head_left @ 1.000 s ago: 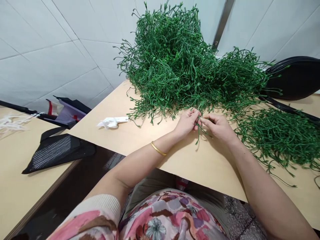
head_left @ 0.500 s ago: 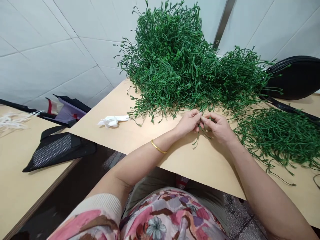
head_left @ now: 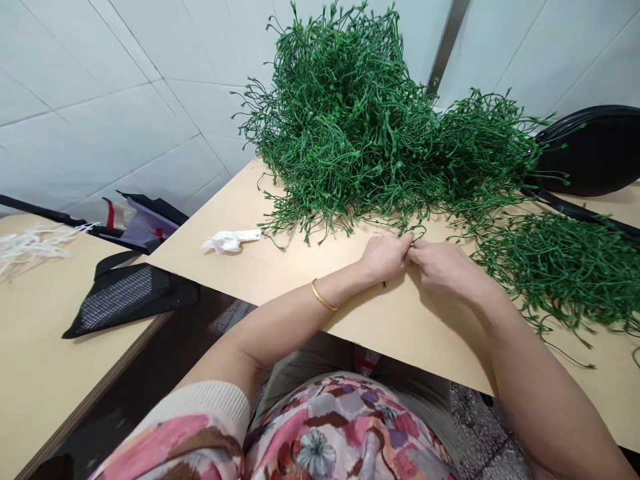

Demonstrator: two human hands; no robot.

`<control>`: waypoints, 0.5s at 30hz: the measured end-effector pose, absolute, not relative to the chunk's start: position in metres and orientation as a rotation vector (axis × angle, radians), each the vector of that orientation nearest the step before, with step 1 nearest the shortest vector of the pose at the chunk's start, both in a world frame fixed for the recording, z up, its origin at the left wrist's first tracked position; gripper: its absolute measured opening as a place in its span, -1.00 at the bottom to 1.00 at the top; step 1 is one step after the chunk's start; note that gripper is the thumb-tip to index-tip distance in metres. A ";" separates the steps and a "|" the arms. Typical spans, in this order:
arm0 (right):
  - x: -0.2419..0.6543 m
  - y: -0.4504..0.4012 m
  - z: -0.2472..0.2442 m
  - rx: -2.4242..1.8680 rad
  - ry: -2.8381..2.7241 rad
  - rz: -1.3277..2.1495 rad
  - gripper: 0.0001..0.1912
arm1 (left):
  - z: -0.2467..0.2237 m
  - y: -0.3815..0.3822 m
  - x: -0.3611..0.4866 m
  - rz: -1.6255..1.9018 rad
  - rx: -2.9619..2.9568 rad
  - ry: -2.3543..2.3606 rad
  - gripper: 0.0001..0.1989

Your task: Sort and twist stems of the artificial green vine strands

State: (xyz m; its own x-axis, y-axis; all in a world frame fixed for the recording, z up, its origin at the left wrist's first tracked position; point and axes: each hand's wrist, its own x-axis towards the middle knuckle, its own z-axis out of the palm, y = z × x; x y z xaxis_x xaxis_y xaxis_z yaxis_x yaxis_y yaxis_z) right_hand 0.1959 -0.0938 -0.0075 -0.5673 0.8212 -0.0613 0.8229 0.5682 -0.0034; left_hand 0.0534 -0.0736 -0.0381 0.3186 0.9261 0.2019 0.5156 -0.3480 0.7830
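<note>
My left hand [head_left: 388, 257] and my right hand [head_left: 436, 264] meet at the fingertips over the wooden table [head_left: 300, 267]. Both are closed around a thin green stem [head_left: 420, 233], which loops up above the fingers; most of it is hidden by them. Just beyond my hands rises a big tangled heap of green stems [head_left: 345, 133] with small forked tips. A lower, flatter pile of green stems [head_left: 565, 267] lies to the right of my right hand.
A crumpled white tissue [head_left: 227, 241] lies left of the heap. At the right is a black bag [head_left: 593, 153] with a strap. Black mesh bag [head_left: 120, 300], purple item [head_left: 145, 223] and white strips [head_left: 35, 247] are on the left. Tiled wall [head_left: 125, 120] behind.
Both hands have turned, with knuckles now more on top and fingers closed tighter. The stem ends that hung below them are mostly hidden. The view has shifted slightly.
</note>
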 end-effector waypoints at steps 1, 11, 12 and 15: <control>0.197 -0.095 -0.006 1.415 2.753 -0.101 -0.78 | -0.038 -0.074 0.053 0.874 1.972 1.260 -0.74; 0.257 -0.087 0.022 2.574 1.973 0.747 -0.72 | -0.032 -0.056 0.044 0.978 1.046 0.841 -0.79; 0.258 -0.087 0.020 2.618 1.977 0.816 -0.70 | -0.032 -0.054 0.043 0.984 0.989 0.804 -0.79; 0.247 -0.088 0.014 2.616 2.316 0.774 -0.70 | -0.031 -0.052 0.040 0.991 0.871 0.760 -0.81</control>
